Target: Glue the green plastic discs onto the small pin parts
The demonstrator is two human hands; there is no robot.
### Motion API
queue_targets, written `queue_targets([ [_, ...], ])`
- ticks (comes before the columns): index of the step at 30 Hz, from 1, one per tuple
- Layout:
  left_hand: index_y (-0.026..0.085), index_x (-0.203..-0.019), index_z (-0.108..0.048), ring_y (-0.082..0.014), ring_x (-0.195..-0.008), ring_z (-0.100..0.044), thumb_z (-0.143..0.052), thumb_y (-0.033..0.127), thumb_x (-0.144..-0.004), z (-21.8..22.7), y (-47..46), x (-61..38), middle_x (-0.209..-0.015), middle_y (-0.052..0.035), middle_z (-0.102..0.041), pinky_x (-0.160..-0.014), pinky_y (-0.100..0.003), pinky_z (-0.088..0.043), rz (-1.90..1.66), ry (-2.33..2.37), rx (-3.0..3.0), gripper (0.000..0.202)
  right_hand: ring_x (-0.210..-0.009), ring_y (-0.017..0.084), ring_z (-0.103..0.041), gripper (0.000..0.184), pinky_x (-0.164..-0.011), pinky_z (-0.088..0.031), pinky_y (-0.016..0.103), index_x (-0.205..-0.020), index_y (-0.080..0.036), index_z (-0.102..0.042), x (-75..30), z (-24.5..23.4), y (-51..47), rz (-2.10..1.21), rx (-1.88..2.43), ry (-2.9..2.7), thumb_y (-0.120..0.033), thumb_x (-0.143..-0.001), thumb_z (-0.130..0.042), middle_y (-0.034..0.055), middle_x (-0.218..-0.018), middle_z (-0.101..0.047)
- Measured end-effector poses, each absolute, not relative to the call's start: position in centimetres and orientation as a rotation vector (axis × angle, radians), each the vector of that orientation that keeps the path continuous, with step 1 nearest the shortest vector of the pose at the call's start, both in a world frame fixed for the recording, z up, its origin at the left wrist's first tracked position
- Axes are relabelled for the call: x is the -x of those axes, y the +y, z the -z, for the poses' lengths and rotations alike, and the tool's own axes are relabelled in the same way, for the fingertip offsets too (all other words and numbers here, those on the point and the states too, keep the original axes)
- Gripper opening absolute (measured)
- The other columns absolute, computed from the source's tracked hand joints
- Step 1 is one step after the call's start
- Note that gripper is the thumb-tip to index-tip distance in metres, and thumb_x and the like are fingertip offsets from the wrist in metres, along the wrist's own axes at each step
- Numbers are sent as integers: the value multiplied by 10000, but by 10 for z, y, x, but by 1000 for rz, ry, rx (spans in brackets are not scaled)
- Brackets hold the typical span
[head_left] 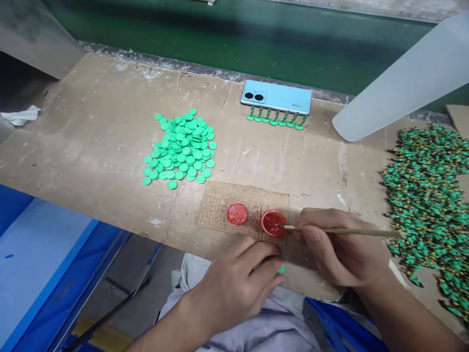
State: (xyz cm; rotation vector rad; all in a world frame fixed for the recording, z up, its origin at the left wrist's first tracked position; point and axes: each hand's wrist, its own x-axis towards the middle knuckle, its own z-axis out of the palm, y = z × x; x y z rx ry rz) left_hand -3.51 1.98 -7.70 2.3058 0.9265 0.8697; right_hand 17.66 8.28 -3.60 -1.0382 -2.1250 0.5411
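My right hand (339,247) is closed in a pen-like grip round a thin wooden stick (359,231), perhaps a brush. The stick's tip dips into a small red cup (273,223) with dark red, wet-looking contents. Near the board's front edge, my left hand (244,278) is curled, its fingers pinched on a green disc (282,268); only the disc's edge shows. Beside the cup lies a round red lid or shallow dish (237,214). Both red pieces rest on a speckled brown card (216,203).
Loose green discs (181,151) are heaped at left centre. Against a pale blue phone (280,97) stand several small figures on green discs (274,120). A large pile of green, black and yellow pieces (425,195) covers the right side. A white cylinder (403,78) rises at the back right.
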Motion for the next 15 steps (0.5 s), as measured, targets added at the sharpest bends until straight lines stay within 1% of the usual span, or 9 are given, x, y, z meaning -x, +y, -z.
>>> queue_targets([
  [3, 91, -1071, -693, -225, -974, -680, -652, 137, -1013, 77, 21, 35, -1067, -97, -739, -843, -373, -615, -850, 920, -2311, 85, -438, 96, -588, 198, -409, -437, 196, -859, -234, -616, -177, 36, 85, -506, 940, -2182, -73, -930, -527, -18, -636, -672],
  [7, 88, -1063, -695, -227, -985, -680, -644, 143, -1018, 77, 20, 35, -1070, -102, -737, -855, -375, -615, -842, 919, -2326, 87, -438, 98, -585, 213, -404, -430, 201, -835, -236, -605, -176, 36, 87, -506, 961, -2228, -75, -941, -515, -14, -636, -671],
  [11, 85, -1063, -691, -232, -1004, -680, -642, 145, -1018, 76, 20, 35, -1089, -112, -732, -864, -370, -613, -848, 930, -2336, 90, -470, 105, -621, 209, -463, -492, 202, -872, -240, -623, -175, 36, 86, -451, 951, -2233, -88, -958, -508, -11, -666, -703],
  [15, 88, -1067, -693, -234, -961, -670, -640, 156, -1017, 75, 21, 35, -1100, -115, -729, -823, -374, -604, -881, 936, -2347, 99, -508, 110, -653, 197, -510, -533, 198, -897, -233, -628, -173, 36, 86, -411, 944, -2230, -101, -978, -507, 0, -704, -724],
])
